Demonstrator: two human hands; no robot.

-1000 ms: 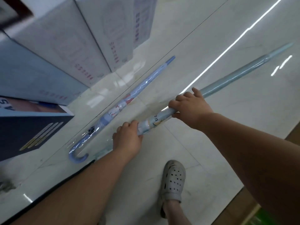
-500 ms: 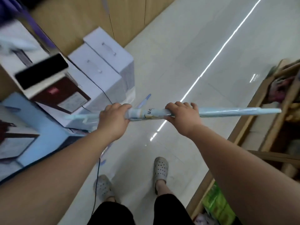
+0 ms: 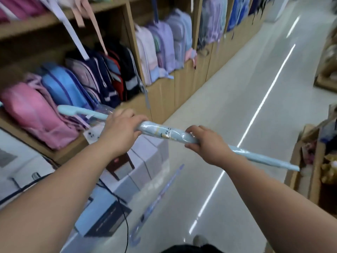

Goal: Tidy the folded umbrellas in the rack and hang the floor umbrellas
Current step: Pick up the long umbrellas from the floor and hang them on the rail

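Head view: pale-blue umbrella (image 3: 164, 133) spans left hand (image 3: 121, 131) and right hand (image 3: 206, 145), each grip clamped round it.

I am in a shop, in an aisle with a glossy pale floor (image 3: 237, 106). Along my left side runs long wooden shelving (image 3: 162, 99). It is filled with many school backpacks (image 3: 62, 88) standing side by side in pink, blue, purple and navy, like goods on display. White cartons (image 3: 145, 161) are stacked on the floor below it. On my right is a low wooden display stand (image 3: 299, 161). The light blue umbrella (image 3: 164, 133) I hold is wrapped in clear plastic.
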